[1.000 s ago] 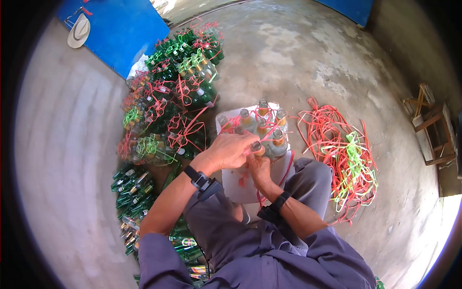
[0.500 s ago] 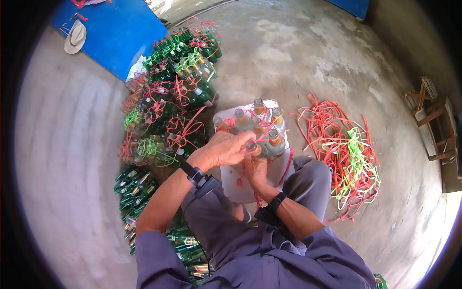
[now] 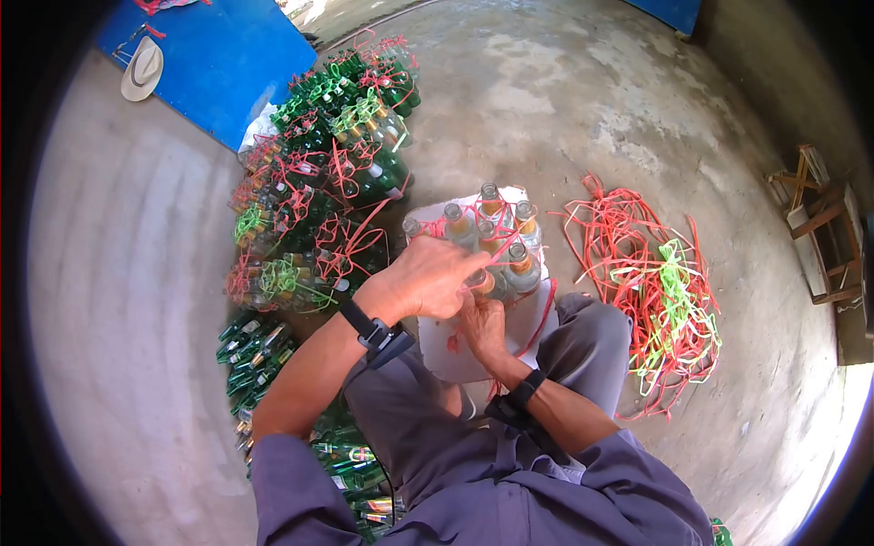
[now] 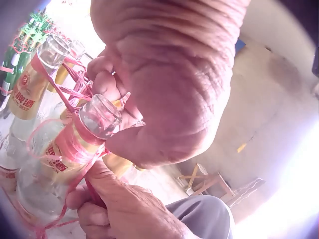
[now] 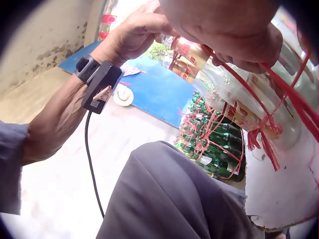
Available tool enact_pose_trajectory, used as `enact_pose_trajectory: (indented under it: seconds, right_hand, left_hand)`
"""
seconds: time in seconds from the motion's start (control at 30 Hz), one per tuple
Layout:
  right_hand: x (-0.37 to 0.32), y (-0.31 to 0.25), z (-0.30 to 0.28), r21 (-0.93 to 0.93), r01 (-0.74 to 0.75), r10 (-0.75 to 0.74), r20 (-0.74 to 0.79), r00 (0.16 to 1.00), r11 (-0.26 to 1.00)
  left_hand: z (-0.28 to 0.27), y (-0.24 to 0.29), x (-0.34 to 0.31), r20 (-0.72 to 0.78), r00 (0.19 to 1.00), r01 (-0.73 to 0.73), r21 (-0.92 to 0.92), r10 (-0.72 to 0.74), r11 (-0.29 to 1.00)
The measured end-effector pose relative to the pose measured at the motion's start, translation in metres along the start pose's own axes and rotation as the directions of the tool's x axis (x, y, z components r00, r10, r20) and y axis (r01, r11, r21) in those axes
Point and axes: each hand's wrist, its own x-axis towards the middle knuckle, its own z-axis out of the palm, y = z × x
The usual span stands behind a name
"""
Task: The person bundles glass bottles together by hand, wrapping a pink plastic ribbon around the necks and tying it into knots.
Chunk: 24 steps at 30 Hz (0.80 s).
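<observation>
A bunch of clear glass bottles (image 3: 523, 268) with gold neck labels stands on a white slab (image 3: 455, 359) before the person's knees. Pink plastic twine (image 4: 75, 145) runs between their necks and wraps several times round the nearest bottle's neck (image 4: 102, 115). My left hand (image 3: 426, 278) is over that bottle's mouth, fingers curled, pinching the twine; its fingertips are partly hidden in the left wrist view. Below, my right hand (image 3: 485, 329) grips a red strand (image 5: 246, 92) against the same neck, thumb beside the label. A knotted twine end (image 5: 264, 142) hangs by the bottles.
Tied bundles of green and clear bottles (image 3: 314, 182) stand on the left, with loose green bottles (image 3: 250, 350) lying nearer. A heap of red and green twine (image 3: 642, 291) lies on the floor at right. Farther right is a wooden frame (image 3: 824, 241).
My left hand has risen slightly and turned over the nearest bottle's mouth, covering more of it. My right hand stays at the neck. The head view shifted a little earlier on.
</observation>
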Motion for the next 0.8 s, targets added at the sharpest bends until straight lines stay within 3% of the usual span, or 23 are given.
enact_pose_trajectory:
  seconds: [0.13, 0.3, 0.53, 0.6, 0.7, 0.8]
  right_hand:
    - [-0.005, -0.007, -0.002, -0.052, 0.017, -0.017, 0.003, 1.000, 0.998]
    - [-0.003, 0.002, 0.001, -0.079, 0.198, -0.200, -0.019, 0.980, 0.977]
    - [-0.007, -0.005, 0.003, -0.063, 0.122, -0.123, -0.025, 0.992, 0.991]
    - [-0.014, -0.024, 0.001, -0.004, 0.000, 0.000, 0.001, 1.000, 1.000]
    - [-0.014, -0.025, -0.001, -0.064, 0.038, -0.039, -0.007, 0.999, 0.997]
    - [-0.007, -0.011, 0.000, -0.093, 0.111, -0.112, -0.006, 0.994, 0.989]
  left_hand:
    - [-0.003, -0.005, 0.003, 0.090, 0.995, 0.052, 0.008, -0.053, 0.999]
    - [-0.012, -0.014, 0.002, 0.146, 0.979, 0.145, 0.008, -0.145, 0.989]
    - [-0.020, -0.027, -0.010, 0.085, 0.977, 0.201, -0.090, -0.194, 0.975]
    - [-0.013, -0.025, -0.014, 0.056, 0.973, 0.230, -0.143, -0.224, 0.963]
    - [-0.006, -0.025, -0.014, -0.007, 0.988, 0.154, -0.127, -0.156, 0.980]
    - [-0.012, -0.021, -0.012, 0.099, 0.966, 0.244, -0.041, -0.239, 0.969]
